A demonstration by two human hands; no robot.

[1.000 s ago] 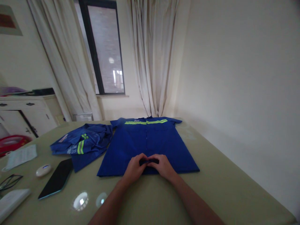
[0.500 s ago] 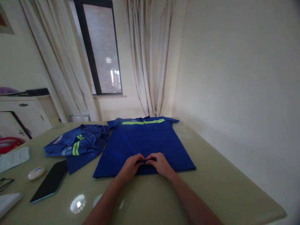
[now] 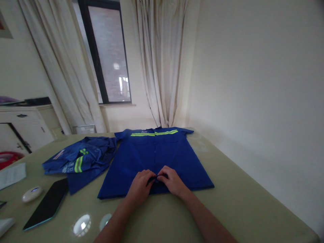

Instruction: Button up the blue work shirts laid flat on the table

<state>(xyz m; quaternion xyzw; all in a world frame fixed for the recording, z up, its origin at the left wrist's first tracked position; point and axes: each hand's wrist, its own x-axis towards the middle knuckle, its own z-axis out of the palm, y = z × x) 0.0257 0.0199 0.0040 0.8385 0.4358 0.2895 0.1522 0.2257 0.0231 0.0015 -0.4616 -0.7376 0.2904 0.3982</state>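
Note:
A blue short-sleeved work shirt (image 3: 174,152) with yellow-green reflective stripes across the chest lies spread front up, its collar at the far side. Near the lower end of its front opening, my left hand (image 3: 140,186) pinches the fabric between thumb and fingers. My right hand (image 3: 172,180) pinches the cloth right beside it, so the fingertips almost meet at the centre line. Whatever small fastening lies between the fingertips is hidden. To the left is a second blue garment (image 3: 93,153), crumpled, with similar stripes and white lettering.
The shirt rests on a greenish table (image 3: 243,206) against the right wall. On the left are a black tablet (image 3: 48,204), a white oval mouse-like object (image 3: 32,194) and a pale sheet (image 3: 12,175). A red basin (image 3: 10,158) shows beyond the table edge. Curtains and a window stand behind.
The view has shifted slightly, moving the left-side items outward. Both hands keep their pinch at the shirt front, with the fingers slightly rearranged and the hem lying flatter.

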